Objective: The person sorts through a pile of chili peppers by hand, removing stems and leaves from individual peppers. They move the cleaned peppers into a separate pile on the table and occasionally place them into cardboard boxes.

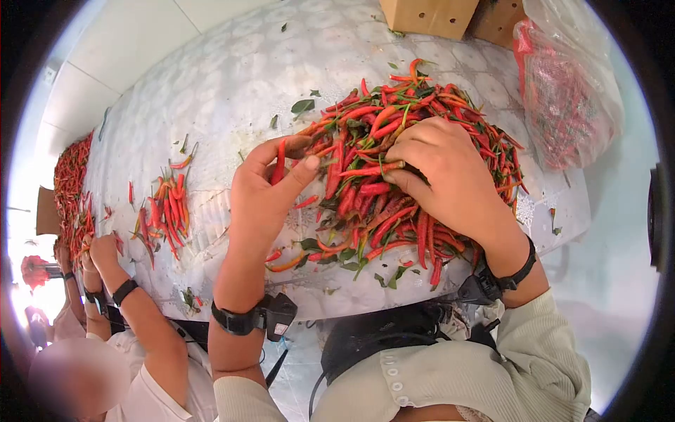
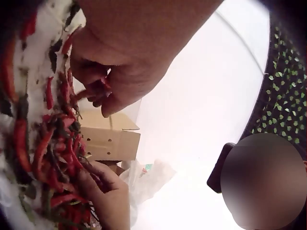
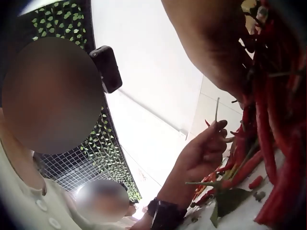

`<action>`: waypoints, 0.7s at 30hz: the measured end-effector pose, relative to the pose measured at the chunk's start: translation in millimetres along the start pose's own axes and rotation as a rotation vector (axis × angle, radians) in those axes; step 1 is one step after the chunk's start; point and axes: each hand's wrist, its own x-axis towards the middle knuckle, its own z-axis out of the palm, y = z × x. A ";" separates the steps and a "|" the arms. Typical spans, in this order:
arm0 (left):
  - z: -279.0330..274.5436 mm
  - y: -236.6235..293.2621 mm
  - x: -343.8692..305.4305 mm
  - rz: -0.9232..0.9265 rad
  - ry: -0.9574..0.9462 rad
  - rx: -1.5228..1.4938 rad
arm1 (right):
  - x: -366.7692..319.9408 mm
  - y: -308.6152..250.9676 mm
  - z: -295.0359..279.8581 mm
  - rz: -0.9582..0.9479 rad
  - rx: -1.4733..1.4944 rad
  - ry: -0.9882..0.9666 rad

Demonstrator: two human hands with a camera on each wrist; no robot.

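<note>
A large heap of red chili peppers (image 1: 380,218) with green stems and leaves lies in front of me. At its left side my left hand (image 1: 256,193) holds a red chili pepper (image 1: 279,163) between curled fingers and thumb. Its fingertips are right at the heap's edge. My right hand (image 1: 450,172) reaches over the heap from the right, fingers bent down. Thumb and fingers pinch the stem end of an orange-red chili pepper (image 1: 369,170). In the right wrist view, a thin stem (image 3: 217,110) stands up by the left hand (image 3: 201,151).
To the left lies a smaller group of chilies (image 1: 169,211), with another person's hand (image 1: 105,253) nearby. A clear plastic bag of chilies (image 1: 566,105) stands at the right. Cardboard boxes (image 1: 425,15) are at the back. Loose leaves (image 1: 302,106) dot the plastic-covered table (image 1: 218,91).
</note>
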 end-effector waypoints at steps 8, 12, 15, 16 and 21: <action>-2.6 4.6 -9.3 0.112 -0.292 0.046 | 0.6 -19.3 6.6 -0.028 0.486 0.082; 5.9 3.9 -14.9 0.053 -0.531 0.036 | 3.6 -20.7 15.4 -0.160 0.511 0.136; 4.1 7.7 -12.4 -0.124 -0.494 -0.099 | 9.8 -9.8 9.5 -0.080 0.275 0.231; 3.3 9.1 -13.3 -0.220 -0.458 -0.183 | 13.2 -3.2 10.1 -0.045 0.219 0.273; -5.0 0.2 -5.3 -0.169 -0.403 -0.314 | 25.9 28.2 18.1 -0.112 -0.049 0.195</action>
